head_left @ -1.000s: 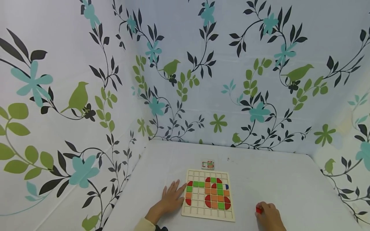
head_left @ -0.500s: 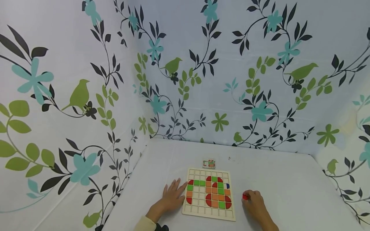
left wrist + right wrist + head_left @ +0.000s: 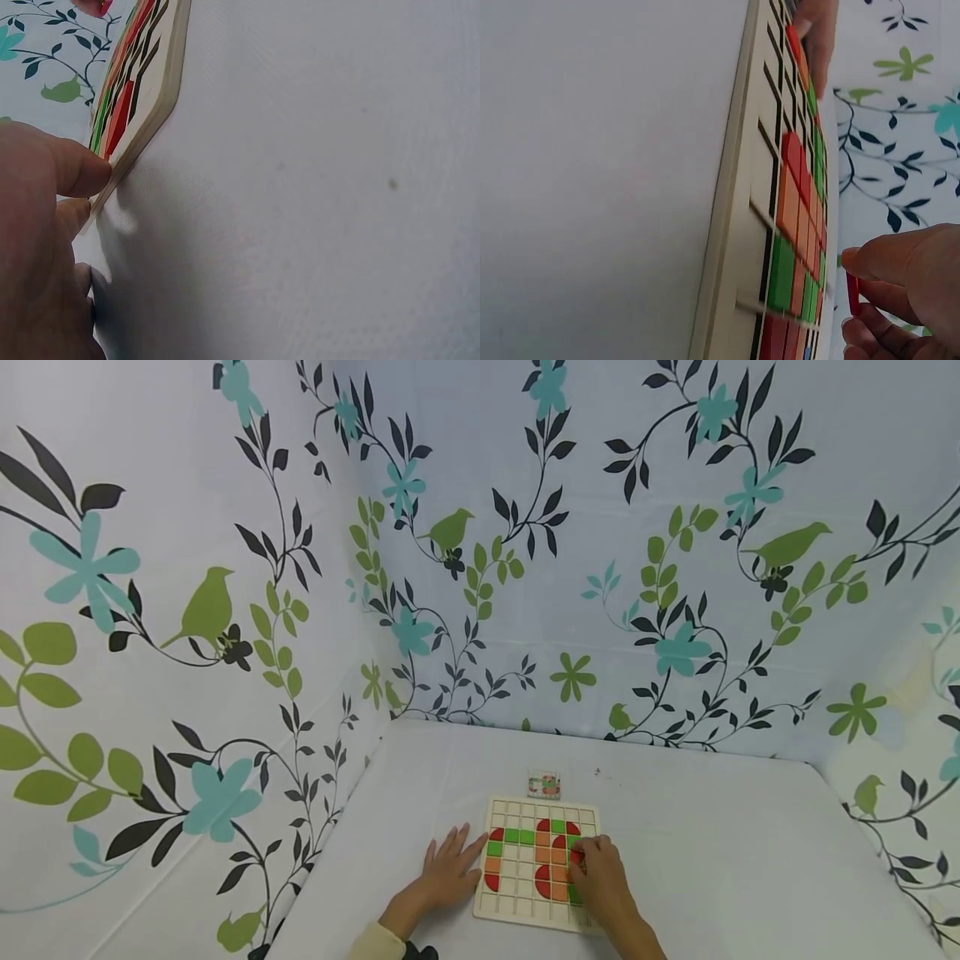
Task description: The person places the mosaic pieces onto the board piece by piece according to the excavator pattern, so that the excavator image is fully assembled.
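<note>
A pale wooden grid board [image 3: 516, 906] lies on the white table, filled in places with red, green and orange tiles. My left hand [image 3: 447, 870] rests at its left edge, fingers spread, thumb touching the wooden rim [image 3: 166, 88] in the left wrist view. Over the board's right side, my right hand [image 3: 606, 881] pinches a small red tile [image 3: 853, 292] between thumb and fingers. That hand hides several tiles on the right in the head view. A blue tile [image 3: 807, 352] shows at the bottom of the right wrist view.
A small picture card [image 3: 544, 785] with a coloured pattern lies just behind the board. White cloth [image 3: 720, 843] covers the table. Printed fabric [image 3: 480, 568] with birds and leaves hangs at the back and sides.
My right hand has moved left from the table beside the board to over its right columns, carrying the red tile. My left hand has stayed at the board's left edge.
</note>
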Demonstrator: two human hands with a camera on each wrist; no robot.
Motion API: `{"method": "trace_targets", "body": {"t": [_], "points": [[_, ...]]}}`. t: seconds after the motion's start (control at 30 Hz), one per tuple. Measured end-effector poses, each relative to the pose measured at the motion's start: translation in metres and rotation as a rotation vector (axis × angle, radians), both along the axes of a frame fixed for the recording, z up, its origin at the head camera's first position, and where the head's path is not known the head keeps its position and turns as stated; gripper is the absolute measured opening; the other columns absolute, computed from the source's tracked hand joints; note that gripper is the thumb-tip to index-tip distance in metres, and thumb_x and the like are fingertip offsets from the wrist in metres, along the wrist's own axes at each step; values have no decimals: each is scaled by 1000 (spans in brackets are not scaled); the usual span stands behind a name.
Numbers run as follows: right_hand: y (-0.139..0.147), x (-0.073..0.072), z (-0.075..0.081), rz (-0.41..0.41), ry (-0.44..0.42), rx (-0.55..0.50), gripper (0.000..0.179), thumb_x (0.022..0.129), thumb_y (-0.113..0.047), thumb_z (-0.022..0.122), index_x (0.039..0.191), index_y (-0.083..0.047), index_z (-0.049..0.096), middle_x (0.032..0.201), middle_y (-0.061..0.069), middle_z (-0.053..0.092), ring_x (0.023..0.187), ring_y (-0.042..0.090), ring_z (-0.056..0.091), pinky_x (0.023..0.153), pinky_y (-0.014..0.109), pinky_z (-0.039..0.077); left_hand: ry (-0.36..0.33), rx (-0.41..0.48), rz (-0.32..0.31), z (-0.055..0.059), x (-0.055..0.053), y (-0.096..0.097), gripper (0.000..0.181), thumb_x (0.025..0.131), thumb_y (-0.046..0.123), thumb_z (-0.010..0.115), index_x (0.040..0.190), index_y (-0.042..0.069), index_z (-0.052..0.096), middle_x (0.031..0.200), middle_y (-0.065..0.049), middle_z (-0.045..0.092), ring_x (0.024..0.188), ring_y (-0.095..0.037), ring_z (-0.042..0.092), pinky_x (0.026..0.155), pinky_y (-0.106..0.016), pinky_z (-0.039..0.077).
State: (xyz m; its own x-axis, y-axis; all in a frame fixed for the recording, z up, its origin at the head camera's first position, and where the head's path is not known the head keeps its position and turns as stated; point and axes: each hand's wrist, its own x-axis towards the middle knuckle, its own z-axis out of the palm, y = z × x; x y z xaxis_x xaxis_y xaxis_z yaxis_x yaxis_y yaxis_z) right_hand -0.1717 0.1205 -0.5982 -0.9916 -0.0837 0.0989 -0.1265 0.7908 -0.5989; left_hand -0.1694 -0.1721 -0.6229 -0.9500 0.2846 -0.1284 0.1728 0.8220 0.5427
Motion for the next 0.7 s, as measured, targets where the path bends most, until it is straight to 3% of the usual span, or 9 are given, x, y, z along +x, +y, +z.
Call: {"method": "trace_targets", "body": {"t": [0.17, 0.3, 0.5, 0.7], "points": [[-36, 9, 1, 115, 94, 39, 23, 92, -11, 82, 110, -6, 70, 106, 7, 60, 100, 23, 60, 84, 42, 58, 10, 0, -1, -6, -1, -1, 61, 106, 30, 52, 164, 18, 40, 174, -21, 23, 160, -48, 16, 123, -77, 4], [-59, 12, -3, 192, 140, 44, 22, 91, -12, 83, 108, -7, 70, 104, 5, 61, 93, 18, 56, 78, 36, 56, 34, -7, 4, -12, -2, -2, 61, 105, 31, 52, 164, 20, 40, 173, -20, 24, 160, -47, 17, 123, -76, 6], [-81, 12, -18, 232, 89, 58, 21, 90, -16, 84, 107, -12, 70, 97, -3, 55, 85, 11, 48, 73, 30, 49, 37, -9, -11, -7, 1, -2, 59, 107, 32, 52, 163, 19, 41, 173, -21, 26, 160, -48, 19, 122, -77, 8], [-85, 15, -24, 262, 53, 73, 23, 91, -19, 84, 106, -15, 67, 93, -6, 50, 82, 11, 43, 70, 31, 44, 49, 1, -17, -8, 2, -3, 59, 107, 34, 53, 163, 21, 41, 172, -22, 26, 159, -49, 18, 121, -79, 8]]}}
